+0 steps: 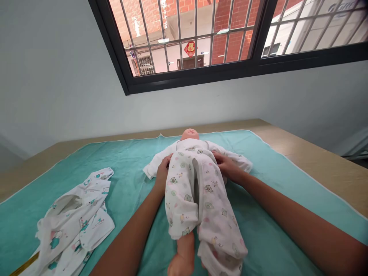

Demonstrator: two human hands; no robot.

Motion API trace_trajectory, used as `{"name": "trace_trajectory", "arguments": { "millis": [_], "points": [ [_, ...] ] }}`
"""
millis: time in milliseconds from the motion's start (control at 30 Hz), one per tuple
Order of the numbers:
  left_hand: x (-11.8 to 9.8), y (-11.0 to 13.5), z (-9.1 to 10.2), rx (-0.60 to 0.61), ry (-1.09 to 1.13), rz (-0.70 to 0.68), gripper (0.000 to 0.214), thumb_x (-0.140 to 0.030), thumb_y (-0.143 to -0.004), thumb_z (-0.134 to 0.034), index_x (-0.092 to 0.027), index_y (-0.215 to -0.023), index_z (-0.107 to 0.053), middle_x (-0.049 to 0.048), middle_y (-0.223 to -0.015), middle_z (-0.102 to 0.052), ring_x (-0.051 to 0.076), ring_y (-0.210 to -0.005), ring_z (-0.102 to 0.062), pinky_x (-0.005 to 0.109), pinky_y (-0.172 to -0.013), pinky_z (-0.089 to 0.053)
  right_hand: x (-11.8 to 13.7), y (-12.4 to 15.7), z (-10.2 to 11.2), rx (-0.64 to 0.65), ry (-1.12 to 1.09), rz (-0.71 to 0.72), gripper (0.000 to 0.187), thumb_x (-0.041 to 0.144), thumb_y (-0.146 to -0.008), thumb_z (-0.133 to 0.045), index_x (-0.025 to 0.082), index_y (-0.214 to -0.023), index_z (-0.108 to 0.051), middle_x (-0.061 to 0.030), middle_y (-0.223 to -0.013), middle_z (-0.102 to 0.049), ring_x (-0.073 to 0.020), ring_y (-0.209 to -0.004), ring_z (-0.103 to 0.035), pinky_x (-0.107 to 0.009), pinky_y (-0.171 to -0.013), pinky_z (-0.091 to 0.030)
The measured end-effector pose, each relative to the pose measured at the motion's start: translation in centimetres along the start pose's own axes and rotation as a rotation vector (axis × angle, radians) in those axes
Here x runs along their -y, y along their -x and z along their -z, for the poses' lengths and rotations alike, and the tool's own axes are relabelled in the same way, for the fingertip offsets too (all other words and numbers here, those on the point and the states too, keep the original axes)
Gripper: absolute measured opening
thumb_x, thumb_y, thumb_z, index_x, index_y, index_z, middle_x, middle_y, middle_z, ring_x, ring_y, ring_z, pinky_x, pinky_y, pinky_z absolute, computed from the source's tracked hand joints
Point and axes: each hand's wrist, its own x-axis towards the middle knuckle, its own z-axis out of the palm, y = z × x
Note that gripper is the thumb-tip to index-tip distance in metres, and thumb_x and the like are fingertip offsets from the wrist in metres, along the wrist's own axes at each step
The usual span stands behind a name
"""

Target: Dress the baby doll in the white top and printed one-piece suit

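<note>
A baby doll (189,135) lies on its back on a teal towel (129,168), head toward the window. It wears a white top and white patterned trousers (201,199). One bare foot (181,260) sticks out of the left trouser leg. My left hand (162,170) grips the trousers' waistband at the doll's left side, fingers closed on the cloth. On the opposite side my right hand (227,165) pinches the waistband the same way.
A second white garment with green prints (74,222) lies crumpled on the towel at the left. The towel covers a wooden table (310,153) set against a white wall under a barred window (201,38).
</note>
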Motion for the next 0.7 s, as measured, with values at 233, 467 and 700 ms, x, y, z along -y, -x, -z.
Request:
{"name": "trace_trajectory", "arguments": {
  "millis": [233,467,700],
  "points": [
    [0.5,-0.6,0.4,-0.101,-0.122,-0.123,0.019,-0.028,-0.074,-0.063,-0.022,-0.071,-0.045,0.0013,-0.091,-0.067,0.020,-0.089,-0.056,0.031,-0.081,-0.044,0.0,0.0,-0.8,-0.131,-0.013,0.101,0.029,0.033,-0.068,-0.075,0.019,-0.062,-0.050,-0.0066,-0.135,-0.055,-0.0284,-0.118,-0.053,-0.038,-0.095,-0.045],
    [0.9,-1.1,0.2,-0.120,0.022,-0.121,0.020,-0.028,-0.071,-0.062,-0.021,-0.068,-0.044,0.0002,-0.089,-0.067,0.019,-0.085,-0.056,0.030,-0.081,-0.044,-1.1,-0.5,-1.2,-0.275,-0.246,-0.090,0.042,0.041,-0.060,-0.079,0.021,-0.065,-0.042,-0.0026,-0.090,-0.068,-0.0172,-0.074,-0.058,-0.029,-0.063,-0.047],
    [1.2,-1.4,-0.4,-0.171,0.051,-0.131,0.014,-0.023,-0.068,-0.062,-0.020,-0.068,-0.048,-0.0027,-0.080,-0.063,0.016,-0.078,-0.053,0.028,-0.077,-0.044,-1.5,-0.9,-1.7,-0.358,-0.145,-0.229,0.033,0.042,-0.066,-0.068,0.023,-0.070,-0.041,0.0056,-0.058,-0.047,-0.0115,-0.052,-0.040,-0.024,-0.046,-0.031]
  ]
}}
